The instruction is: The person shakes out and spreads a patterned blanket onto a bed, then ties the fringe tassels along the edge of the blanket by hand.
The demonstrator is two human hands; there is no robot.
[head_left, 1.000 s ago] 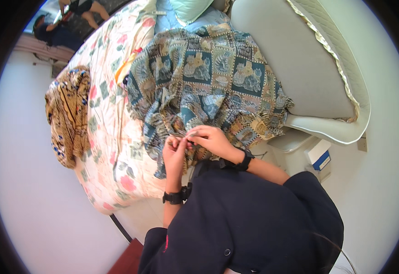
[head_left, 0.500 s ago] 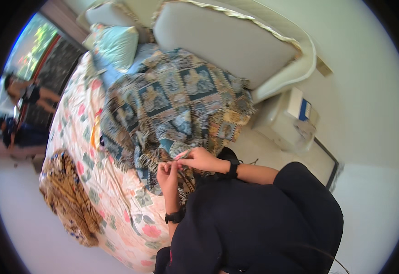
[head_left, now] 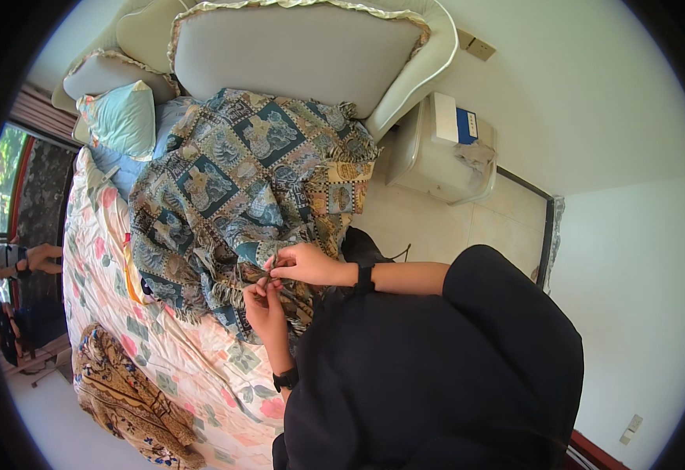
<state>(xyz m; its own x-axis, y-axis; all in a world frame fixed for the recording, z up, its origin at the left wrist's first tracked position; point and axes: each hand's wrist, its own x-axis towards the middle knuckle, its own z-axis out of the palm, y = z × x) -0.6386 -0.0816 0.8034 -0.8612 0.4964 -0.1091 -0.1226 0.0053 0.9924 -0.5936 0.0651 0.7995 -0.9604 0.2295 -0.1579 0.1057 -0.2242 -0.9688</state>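
Note:
A patterned woven blanket (head_left: 205,184) in blue-green, grey and tan, with fringed edges, lies bunched over the bed in front of me. My left hand (head_left: 265,312) is closed at its near edge, fingertips pinched together and pointing up. Just above it, my right hand (head_left: 305,265) is also closed, thumb and fingers pinching. Between the fingertips of both runs a thin dark strand (head_left: 270,276), apparently from the blanket's fringe; its ends are hard to make out. Each wrist carries a black band.
Beneath the blanket spreads a floral bedsheet (head_left: 225,368). A brown patterned blanket (head_left: 127,392) lies at the bed's left side. Beyond are a pale green pillow (head_left: 123,117) and padded headboard (head_left: 295,59). Right of the bed stands a plastic bin (head_left: 421,153). People (head_left: 17,262) appear at far left.
The whole view has turned, so the bed and bin appear farther left. Both hands stay close together at the blanket's edge, and the dark strand between them shows more plainly.

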